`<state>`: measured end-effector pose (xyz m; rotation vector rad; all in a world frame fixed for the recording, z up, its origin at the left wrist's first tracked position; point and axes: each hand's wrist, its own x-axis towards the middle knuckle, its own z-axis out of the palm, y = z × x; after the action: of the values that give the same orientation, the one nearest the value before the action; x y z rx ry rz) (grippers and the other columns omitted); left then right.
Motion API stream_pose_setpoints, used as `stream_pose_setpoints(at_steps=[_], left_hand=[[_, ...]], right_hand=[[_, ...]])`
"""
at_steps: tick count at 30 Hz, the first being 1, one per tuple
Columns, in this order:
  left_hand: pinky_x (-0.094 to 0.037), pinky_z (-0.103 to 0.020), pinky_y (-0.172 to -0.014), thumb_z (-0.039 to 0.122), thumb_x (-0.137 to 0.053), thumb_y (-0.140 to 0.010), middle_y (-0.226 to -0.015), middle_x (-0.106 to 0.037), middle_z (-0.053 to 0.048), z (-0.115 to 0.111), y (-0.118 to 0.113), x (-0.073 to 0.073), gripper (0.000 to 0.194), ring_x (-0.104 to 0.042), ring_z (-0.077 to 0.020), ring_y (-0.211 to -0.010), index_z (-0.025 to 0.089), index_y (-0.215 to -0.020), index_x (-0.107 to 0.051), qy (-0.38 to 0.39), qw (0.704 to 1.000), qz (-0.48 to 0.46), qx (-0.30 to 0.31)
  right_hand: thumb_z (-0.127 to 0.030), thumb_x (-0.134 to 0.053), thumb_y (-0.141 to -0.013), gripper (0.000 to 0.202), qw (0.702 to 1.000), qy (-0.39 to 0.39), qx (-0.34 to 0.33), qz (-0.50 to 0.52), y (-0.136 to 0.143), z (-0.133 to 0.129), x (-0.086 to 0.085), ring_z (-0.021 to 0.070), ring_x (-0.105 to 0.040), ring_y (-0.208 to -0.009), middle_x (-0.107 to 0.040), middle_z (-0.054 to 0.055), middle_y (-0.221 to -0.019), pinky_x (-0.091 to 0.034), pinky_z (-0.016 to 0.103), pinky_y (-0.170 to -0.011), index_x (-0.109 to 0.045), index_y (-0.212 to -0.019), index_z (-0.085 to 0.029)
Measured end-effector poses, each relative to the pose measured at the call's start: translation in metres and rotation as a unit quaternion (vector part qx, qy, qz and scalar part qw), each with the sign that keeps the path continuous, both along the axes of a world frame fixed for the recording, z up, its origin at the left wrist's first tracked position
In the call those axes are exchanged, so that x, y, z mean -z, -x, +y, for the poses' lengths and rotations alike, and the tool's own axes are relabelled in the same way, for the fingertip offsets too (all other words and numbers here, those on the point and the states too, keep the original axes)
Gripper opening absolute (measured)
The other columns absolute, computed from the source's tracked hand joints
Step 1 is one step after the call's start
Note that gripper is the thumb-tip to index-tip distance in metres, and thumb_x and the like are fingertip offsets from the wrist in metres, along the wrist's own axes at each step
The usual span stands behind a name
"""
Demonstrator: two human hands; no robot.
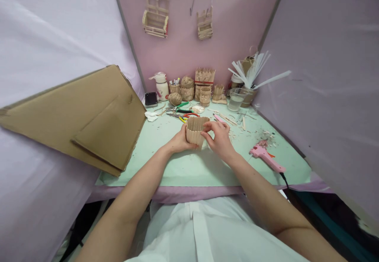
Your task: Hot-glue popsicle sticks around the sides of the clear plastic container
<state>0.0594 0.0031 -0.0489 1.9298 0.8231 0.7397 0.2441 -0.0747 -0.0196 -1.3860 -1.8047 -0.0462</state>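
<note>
A small round cup of pale wooden sticks is held a little above the green tabletop, its open top tilted toward me. My left hand is wrapped round its left side and underside. At the cup's right rim, my right hand has its thumb and fingers drawn together against the wall; whatever is between them is too small to make out. Pliers with red and yellow handles lie just behind the cup. Off to the right, a pink glue gun rests on the table.
Cardboard sheets lean at the left. Along the back stand a white bottle, twine balls, wooden cups and a plastic cup of water. Wood scraps litter the right side. Two small wooden racks hang on the pink wall.
</note>
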Motion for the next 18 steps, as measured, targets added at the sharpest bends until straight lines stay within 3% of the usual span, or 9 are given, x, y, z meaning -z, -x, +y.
stream_pose_setpoints(at_steps=[3,6,8,13,18], left_hand=[[-0.044,-0.047,-0.104,0.032,-0.087,-0.056,-0.142,-0.048,-0.017,0.000,0.000,0.001,0.110,-0.049,-0.0354,-0.129,0.018,-0.145,-0.024,0.008,1.000,-0.007,0.004],[-0.039,-0.048,-0.110,0.037,-0.089,-0.055,-0.144,-0.046,-0.018,0.001,0.001,0.003,0.115,-0.046,-0.0363,-0.133,0.017,-0.147,-0.023,-0.007,1.000,-0.010,0.005],[-0.035,-0.049,-0.113,0.041,-0.091,-0.054,-0.146,-0.044,-0.019,0.003,0.001,0.005,0.120,-0.043,-0.0369,-0.136,0.017,-0.148,-0.021,-0.020,1.000,-0.005,0.005],[-0.031,-0.050,-0.115,0.044,-0.092,-0.050,-0.148,-0.041,-0.020,0.006,0.003,0.008,0.128,-0.040,-0.0384,-0.138,0.018,-0.150,-0.017,-0.032,0.999,0.008,0.025],[-0.033,-0.050,-0.114,0.043,-0.092,-0.052,-0.148,-0.042,-0.019,0.007,0.004,0.008,0.127,-0.041,-0.0379,-0.137,0.019,-0.150,-0.016,-0.029,0.999,0.011,0.031]], right_hand=[[-0.039,-0.056,-0.090,0.040,0.999,-0.027,0.022,-0.029,-0.001,-0.003,0.007,0.0288,-0.055,-0.113,-0.070,0.010,-0.112,-0.031,0.047,-0.105,-0.050,-0.125,-0.020],[-0.047,-0.060,-0.084,0.076,0.994,-0.047,0.058,-0.080,-0.003,-0.006,0.019,0.0339,-0.039,-0.134,-0.048,0.018,-0.145,-0.028,0.050,-0.110,-0.030,-0.146,-0.016],[-0.048,-0.060,-0.082,0.088,0.990,-0.040,0.081,-0.109,-0.004,-0.007,0.027,0.0359,-0.028,-0.143,-0.035,0.020,-0.154,-0.023,0.053,-0.114,-0.019,-0.152,-0.015],[-0.043,-0.061,-0.080,0.094,0.985,-0.003,0.096,-0.145,-0.003,-0.007,0.039,0.0368,-0.016,-0.149,-0.027,0.020,-0.158,-0.015,0.057,-0.117,-0.011,-0.155,-0.016],[-0.035,-0.063,-0.077,0.083,0.987,-0.010,0.077,-0.140,0.000,-0.008,0.035,0.0369,-0.022,-0.147,-0.034,0.020,-0.155,-0.014,0.058,-0.117,-0.023,-0.149,-0.018]])
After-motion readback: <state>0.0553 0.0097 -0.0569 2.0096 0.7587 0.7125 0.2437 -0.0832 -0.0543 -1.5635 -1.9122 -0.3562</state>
